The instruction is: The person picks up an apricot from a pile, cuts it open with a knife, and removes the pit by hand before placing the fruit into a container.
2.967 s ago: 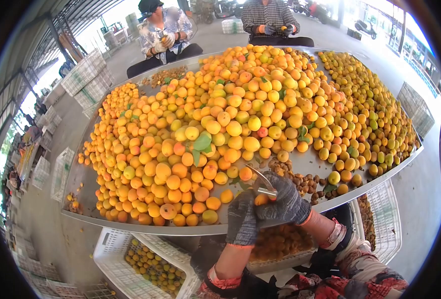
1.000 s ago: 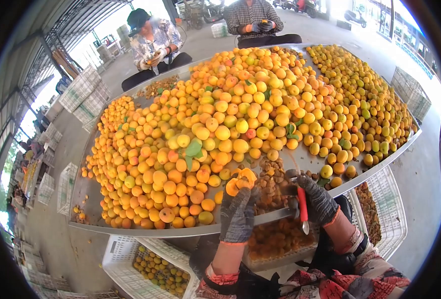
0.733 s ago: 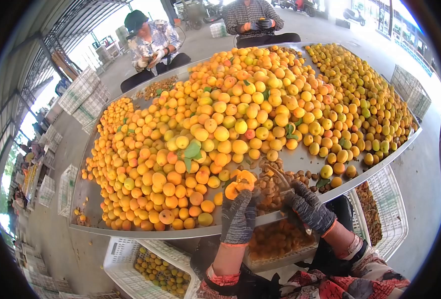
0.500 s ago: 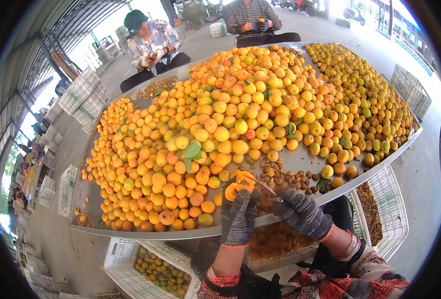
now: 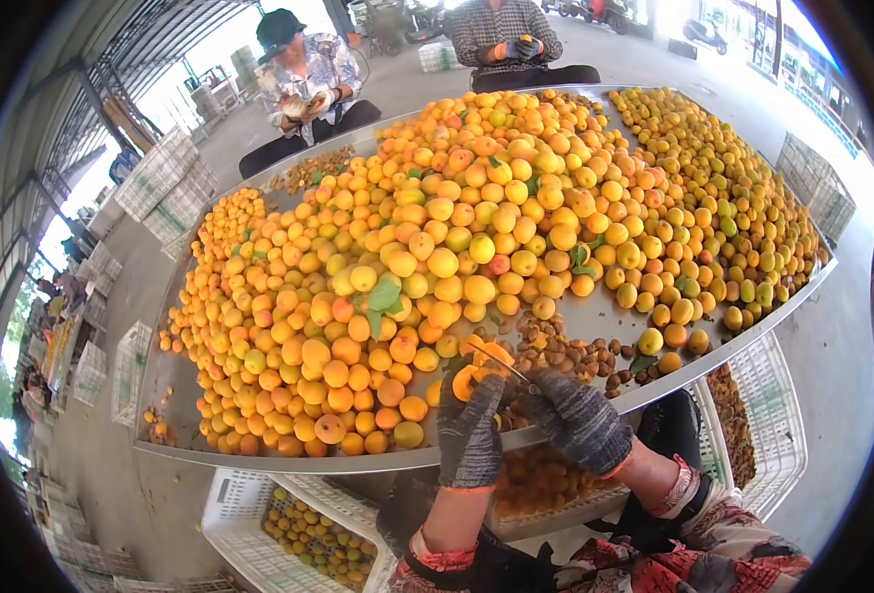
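My left hand point(image 5: 470, 425), in a dark grey knit glove, is closed on an apricot point(image 5: 463, 381) that is cut open, its orange flesh showing. Closed around a thin knife point(image 5: 502, 363), my right hand point(image 5: 579, 420) wears a matching glove. The blade lies across the cut fruit and touches it. Just beyond both hands, loose brown pits point(image 5: 565, 348) cover part of the metal table point(image 5: 289, 463). A large heap of whole apricots point(image 5: 358, 296) rises behind them, with a few green leaves point(image 5: 384, 300) on it.
Below the table's near edge stand a white crate point(image 5: 221, 514) of greenish-yellow fruit, a crate of orange pieces point(image 5: 545, 479) and a white basket point(image 5: 773, 425) beside brown pits. Two people point(image 5: 308, 79) point(image 5: 504, 40) sit across the table. Stacked crates point(image 5: 165, 188) stand at left.
My right hand has moved slightly left, bringing the knife blade further across the apricot. The cut fruit has turned in my left hand.
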Demonstrator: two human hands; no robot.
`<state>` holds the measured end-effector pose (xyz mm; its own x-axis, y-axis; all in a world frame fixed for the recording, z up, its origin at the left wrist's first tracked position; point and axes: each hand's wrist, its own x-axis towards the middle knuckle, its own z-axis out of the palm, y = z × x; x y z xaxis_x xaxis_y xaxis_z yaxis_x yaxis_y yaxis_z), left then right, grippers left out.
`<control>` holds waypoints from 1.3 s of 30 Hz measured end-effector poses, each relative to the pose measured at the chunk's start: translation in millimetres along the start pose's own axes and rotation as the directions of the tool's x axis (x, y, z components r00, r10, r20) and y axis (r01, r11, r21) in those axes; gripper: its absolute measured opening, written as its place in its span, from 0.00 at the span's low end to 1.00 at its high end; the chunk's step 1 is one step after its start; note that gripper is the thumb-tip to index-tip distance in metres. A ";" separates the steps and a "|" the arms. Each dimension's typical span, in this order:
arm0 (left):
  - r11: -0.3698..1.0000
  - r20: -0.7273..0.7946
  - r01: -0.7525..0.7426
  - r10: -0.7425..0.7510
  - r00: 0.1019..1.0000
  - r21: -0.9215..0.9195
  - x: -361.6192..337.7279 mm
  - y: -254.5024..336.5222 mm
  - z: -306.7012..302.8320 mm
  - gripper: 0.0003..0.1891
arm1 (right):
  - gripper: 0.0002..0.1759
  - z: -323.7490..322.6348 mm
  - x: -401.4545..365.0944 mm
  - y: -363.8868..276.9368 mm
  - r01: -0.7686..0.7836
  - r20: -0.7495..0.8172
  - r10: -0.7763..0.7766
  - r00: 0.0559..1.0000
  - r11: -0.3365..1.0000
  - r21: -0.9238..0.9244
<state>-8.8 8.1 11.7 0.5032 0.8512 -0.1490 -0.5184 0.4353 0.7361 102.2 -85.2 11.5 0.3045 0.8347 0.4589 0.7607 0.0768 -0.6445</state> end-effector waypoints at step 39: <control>0.997 0.084 -0.033 0.039 0.996 -0.071 4.4 -2.3 -8.2 0.21 | 0.18 -8.7 3.8 -5.1 0.077 0.053 -0.087 0.995 0.983 0.164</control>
<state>-11.1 13.3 4.0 0.5392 0.8398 -0.0640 -0.5822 0.4266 0.6922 104.5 -87.2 21.9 0.2062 0.8526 0.4801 0.6774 0.2297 -0.6988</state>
